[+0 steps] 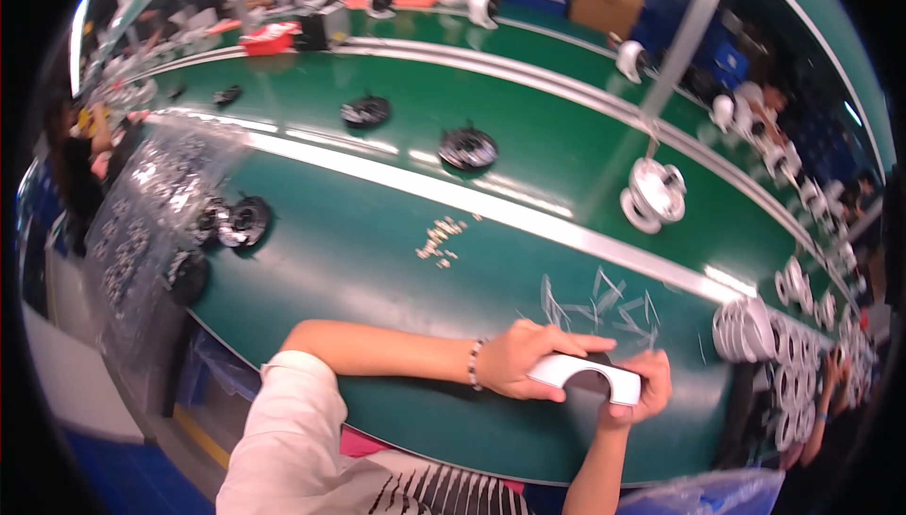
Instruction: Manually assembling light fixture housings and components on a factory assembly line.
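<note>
A white plastic piece with a half-round cutout is held in both hands above the near right part of the green worktable. My left hand, with a beaded bracelet at its wrist, grips one end of the piece, fingers over its top and thumb below. The other end sits between the fingers and thumb of my right hand. A dark surface shows inside the piece. Just beyond my hands lie several thin clear plastic strips. Farther left is a scatter of small cream-coloured bits.
Black round assemblies and a clear bag of shiny parts lie at left. Beyond a metal rail, a green belt carries more black assemblies and a white housing. White rings stand at right. Other people work around the line.
</note>
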Tool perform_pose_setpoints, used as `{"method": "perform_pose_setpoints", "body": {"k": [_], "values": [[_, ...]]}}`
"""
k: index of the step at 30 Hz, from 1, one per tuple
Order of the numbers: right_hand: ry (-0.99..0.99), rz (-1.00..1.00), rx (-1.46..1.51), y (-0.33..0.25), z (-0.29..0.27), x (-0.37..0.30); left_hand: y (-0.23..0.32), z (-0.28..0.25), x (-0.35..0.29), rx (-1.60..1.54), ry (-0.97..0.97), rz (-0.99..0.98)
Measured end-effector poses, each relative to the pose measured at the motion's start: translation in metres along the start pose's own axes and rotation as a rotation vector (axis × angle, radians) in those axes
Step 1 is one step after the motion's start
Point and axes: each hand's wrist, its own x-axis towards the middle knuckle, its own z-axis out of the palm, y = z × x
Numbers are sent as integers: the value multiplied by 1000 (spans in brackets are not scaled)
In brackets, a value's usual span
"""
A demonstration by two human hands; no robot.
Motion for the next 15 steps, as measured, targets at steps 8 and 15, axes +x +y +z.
{"method": "perform_pose_setpoints", "body": {"k": [8,15], "values": [[48,161,-209,3,-1,9,-70,-38,55,-159,588,-553],[311,-73,-950,26,-80,44,-184,-142,99,338,713,-837]]}}
